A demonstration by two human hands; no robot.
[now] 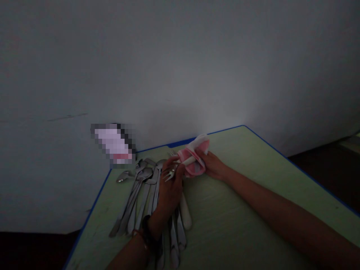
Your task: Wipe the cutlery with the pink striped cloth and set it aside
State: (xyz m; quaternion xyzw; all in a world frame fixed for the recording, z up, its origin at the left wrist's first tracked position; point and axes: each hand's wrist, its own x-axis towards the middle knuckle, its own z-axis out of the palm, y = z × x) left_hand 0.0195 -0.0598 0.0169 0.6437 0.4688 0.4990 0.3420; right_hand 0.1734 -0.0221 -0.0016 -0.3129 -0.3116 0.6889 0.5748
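My left hand is closed around the neck of a fork, whose tines point left toward the pile of cutlery. A light-coloured handle crosses to the right into a pink and white cloth. My right hand grips this cloth, which is bunched around the handle; the fingertips are partly hidden in its folds. Under and beside my left hand lie several metal spoons and other cutlery, loosely side by side. A pale handle sticks out below my left wrist.
The green tabletop has a blue edge and stands against a plain grey wall. At the back left corner, a pixelated, phone-like object leans against the wall. Dark floor shows beyond the table's right edge.
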